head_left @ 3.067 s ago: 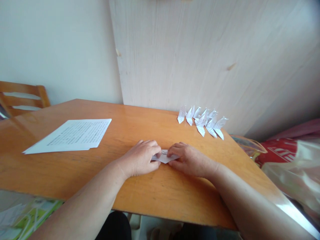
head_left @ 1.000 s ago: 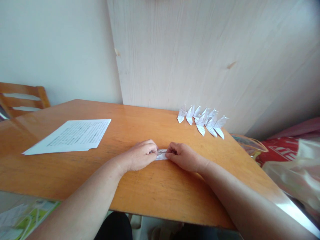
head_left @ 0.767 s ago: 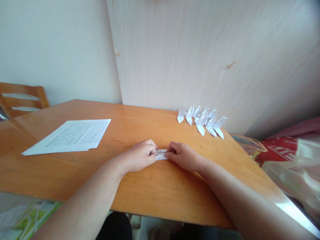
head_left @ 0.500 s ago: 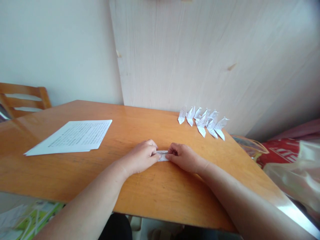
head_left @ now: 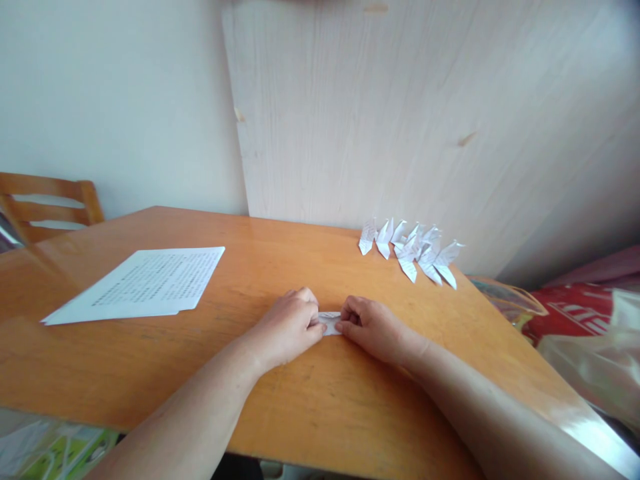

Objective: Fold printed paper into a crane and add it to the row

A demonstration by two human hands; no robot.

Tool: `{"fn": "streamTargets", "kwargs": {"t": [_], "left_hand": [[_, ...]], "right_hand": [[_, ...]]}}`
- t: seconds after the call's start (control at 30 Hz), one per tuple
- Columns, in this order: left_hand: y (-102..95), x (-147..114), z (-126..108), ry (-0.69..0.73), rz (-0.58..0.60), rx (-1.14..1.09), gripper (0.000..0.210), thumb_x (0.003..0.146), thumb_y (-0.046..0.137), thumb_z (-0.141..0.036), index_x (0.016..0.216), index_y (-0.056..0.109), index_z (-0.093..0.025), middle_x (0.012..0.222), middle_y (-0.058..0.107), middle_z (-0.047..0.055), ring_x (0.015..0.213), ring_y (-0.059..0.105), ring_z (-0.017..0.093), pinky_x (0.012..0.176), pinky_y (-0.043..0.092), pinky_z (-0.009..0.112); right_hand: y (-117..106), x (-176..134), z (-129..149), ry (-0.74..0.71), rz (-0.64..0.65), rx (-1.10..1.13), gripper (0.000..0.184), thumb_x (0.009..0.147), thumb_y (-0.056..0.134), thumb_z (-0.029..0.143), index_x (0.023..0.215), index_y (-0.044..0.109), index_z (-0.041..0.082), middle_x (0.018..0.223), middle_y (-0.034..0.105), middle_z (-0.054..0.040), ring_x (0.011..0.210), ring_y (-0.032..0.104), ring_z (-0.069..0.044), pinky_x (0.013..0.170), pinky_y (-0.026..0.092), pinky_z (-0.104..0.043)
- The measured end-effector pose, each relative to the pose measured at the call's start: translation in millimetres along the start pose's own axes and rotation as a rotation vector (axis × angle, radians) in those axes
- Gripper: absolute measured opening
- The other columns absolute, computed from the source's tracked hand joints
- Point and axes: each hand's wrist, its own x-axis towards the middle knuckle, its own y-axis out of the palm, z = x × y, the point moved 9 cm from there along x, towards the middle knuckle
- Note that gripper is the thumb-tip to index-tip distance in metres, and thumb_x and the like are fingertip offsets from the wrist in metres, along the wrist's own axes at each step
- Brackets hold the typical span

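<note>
A small folded piece of white paper (head_left: 331, 324) lies at the middle of the wooden table, its ends covered by my fingers. My left hand (head_left: 295, 327) is closed on the left end, thumb on top. At the right end, my right hand (head_left: 373, 328) pinches the paper between thumb and curled fingers. Only the strip between the two thumbs shows, with a crease along it. Several folded paper cranes (head_left: 409, 252) made of printed paper stand in a cluster beyond my right hand.
To the left lies a stack of printed sheets (head_left: 160, 283) on the table (head_left: 280, 247). A wooden chair (head_left: 50, 203) is at the far left. Pale panels stand behind the table. Red and translucent bags (head_left: 575, 313) sit off its right edge.
The view has tilted up slightly, so everything sits a little lower. Both hands keep hold of the folded paper, with small shifts of the fingers.
</note>
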Motion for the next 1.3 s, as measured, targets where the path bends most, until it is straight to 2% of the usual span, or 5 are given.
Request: {"fn": "streamTargets", "kwargs": {"t": [0.2,0.33,0.7,1.0,1.3], "left_hand": [[-1.8,-3,0,0.004,0.024,-0.037,0.023,0.090,0.054,-0.032,0.070,0.056,-0.020,0.096,0.058,0.004,0.086,0.056,0.019,0.077,0.046,0.031],[-5.8,-7,-3,0.015,0.103,-0.057,0.006,0.082,0.060,-0.026,0.079,0.057,-0.022,0.099,0.057,0.003,0.091,0.054,0.020,0.078,0.045,0.031],[-4.4,-11,-5,0.026,0.216,-0.179,0.005,0.077,0.060,-0.020,0.076,0.064,-0.024,0.108,0.058,0.001,0.097,0.056,0.019,0.082,0.045,0.030],[-3.9,-6,-5,0.024,0.151,-0.093,0.023,0.090,0.055,-0.032,0.073,0.067,-0.022,0.111,0.060,0.004,0.100,0.056,0.021,0.086,0.045,0.034],[-24.3,-10,-31,0.150,-0.040,0.040,0.010,0.078,0.060,-0.016,0.075,0.068,-0.022,0.092,0.059,0.004,0.094,0.052,0.022,0.085,0.041,0.035]], "right_hand": [[0,-5,5,-0.035,0.048,0.094,0.006,0.086,0.063,0.025,0.087,0.063,0.020,0.076,0.063,0.0010,0.067,0.055,-0.014,0.058,0.038,-0.025],[1,-10,11,-0.079,0.133,0.192,0.010,0.083,0.064,0.021,0.093,0.066,0.022,0.076,0.059,0.0026,0.069,0.054,-0.013,0.062,0.041,-0.025],[4,-13,14,-0.086,0.187,0.151,0.010,0.079,0.065,0.017,0.087,0.069,0.023,0.079,0.063,0.0021,0.069,0.058,-0.013,0.059,0.040,-0.024],[0,-12,17,-0.105,0.196,0.109,0.010,0.077,0.069,0.018,0.085,0.072,0.023,0.085,0.066,0.0003,0.075,0.059,-0.015,0.067,0.042,-0.026],[3,-12,14,-0.108,0.197,0.123,0.008,0.079,0.069,0.020,0.085,0.071,0.022,0.082,0.065,0.0011,0.072,0.059,-0.014,0.064,0.041,-0.025]]}}
